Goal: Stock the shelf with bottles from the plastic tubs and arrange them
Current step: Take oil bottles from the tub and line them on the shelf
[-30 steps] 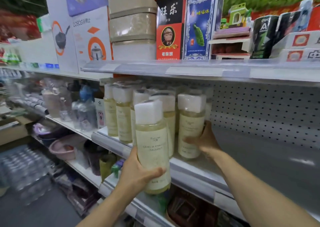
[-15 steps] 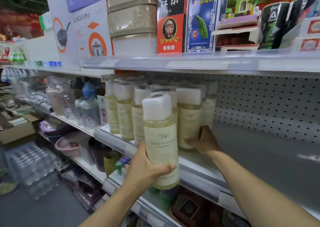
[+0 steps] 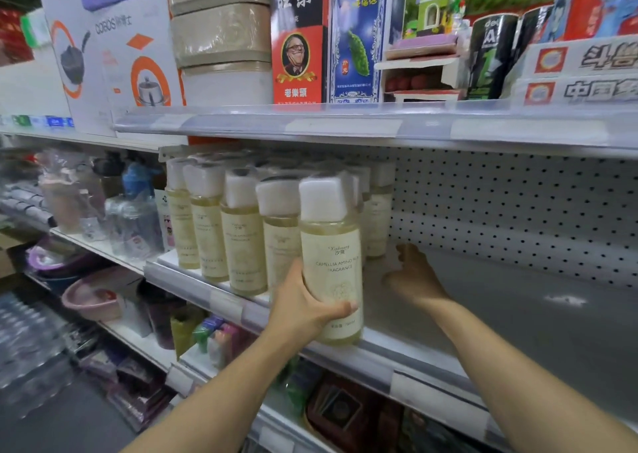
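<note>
Gripping a pale yellow plastic bottle with a white square cap [image 3: 330, 262] around its lower half, the left hand [image 3: 303, 309] holds it upright over the near edge of the grey metal shelf [image 3: 500, 314]. Further back to the right, the right hand [image 3: 414, 273] is open with relaxed fingers near the row of similar bottles [image 3: 241, 231].

cookware box [image 3: 114, 55] upper left; pink basin [image 3: 91, 297] lower left shelf.

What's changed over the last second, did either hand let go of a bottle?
Yes: the right hand let go of the end bottle in the row and now lies open on the shelf. The left hand keeps its grip on the bottle, carried right and up to the shelf edge. The row of bottles stayed put.
</note>
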Available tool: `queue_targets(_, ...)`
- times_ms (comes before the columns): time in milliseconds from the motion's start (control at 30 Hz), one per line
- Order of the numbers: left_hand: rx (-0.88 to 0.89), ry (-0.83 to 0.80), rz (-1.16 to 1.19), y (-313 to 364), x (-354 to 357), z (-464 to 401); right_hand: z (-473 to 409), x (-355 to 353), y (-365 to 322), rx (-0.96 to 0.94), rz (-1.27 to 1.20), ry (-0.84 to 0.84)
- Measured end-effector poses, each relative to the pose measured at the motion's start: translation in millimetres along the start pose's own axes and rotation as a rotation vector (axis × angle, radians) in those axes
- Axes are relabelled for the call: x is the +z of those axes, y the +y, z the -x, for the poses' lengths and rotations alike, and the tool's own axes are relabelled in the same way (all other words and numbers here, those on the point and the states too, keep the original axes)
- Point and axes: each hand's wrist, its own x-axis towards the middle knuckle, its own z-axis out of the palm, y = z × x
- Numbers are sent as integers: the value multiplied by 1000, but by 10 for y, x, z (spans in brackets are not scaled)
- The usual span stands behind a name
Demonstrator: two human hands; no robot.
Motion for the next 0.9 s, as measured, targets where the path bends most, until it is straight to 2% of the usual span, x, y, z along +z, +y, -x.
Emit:
queue_targets(500,-61,8,-185,111,239,-109,176,-84,342,23,37,-61)
queue_targets(700,-22,52,-543,247,166,-84,232,-102,327,30,37,-61)
queue_targets(900,-27,48,-587,284,156,-104,258,-90,295,29,28,-72)
